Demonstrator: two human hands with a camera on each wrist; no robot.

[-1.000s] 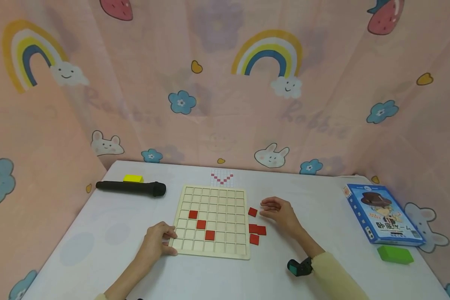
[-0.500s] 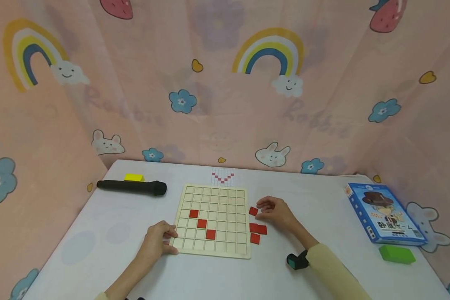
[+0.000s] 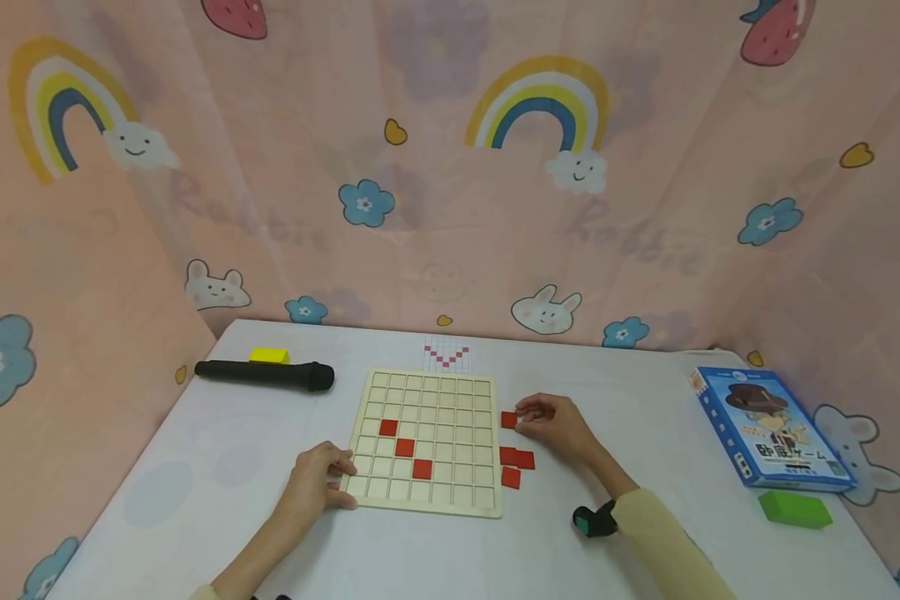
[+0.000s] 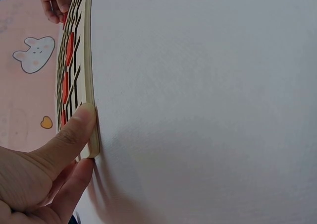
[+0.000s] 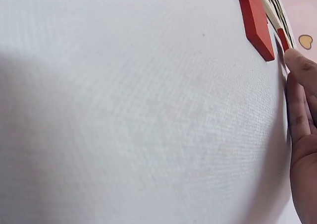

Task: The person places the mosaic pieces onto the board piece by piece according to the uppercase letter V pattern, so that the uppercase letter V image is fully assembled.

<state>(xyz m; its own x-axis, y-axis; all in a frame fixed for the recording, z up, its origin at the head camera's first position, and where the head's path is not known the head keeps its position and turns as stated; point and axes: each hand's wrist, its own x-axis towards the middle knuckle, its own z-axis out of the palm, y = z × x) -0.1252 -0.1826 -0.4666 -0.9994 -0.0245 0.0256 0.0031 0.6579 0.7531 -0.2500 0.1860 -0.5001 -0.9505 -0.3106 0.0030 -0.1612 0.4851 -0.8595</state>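
Head view: the right hand (image 3: 558,421) has slid from open table toward the wooden grid board (image 3: 426,442) and its fingertips now touch the lone red tile (image 3: 508,419) beside the board's edge — not yet lifted. The left hand (image 3: 317,487) still pinches the board's near corner.

Pink cartoon curtains (image 3: 450,208) — white table (image 3: 195,467)
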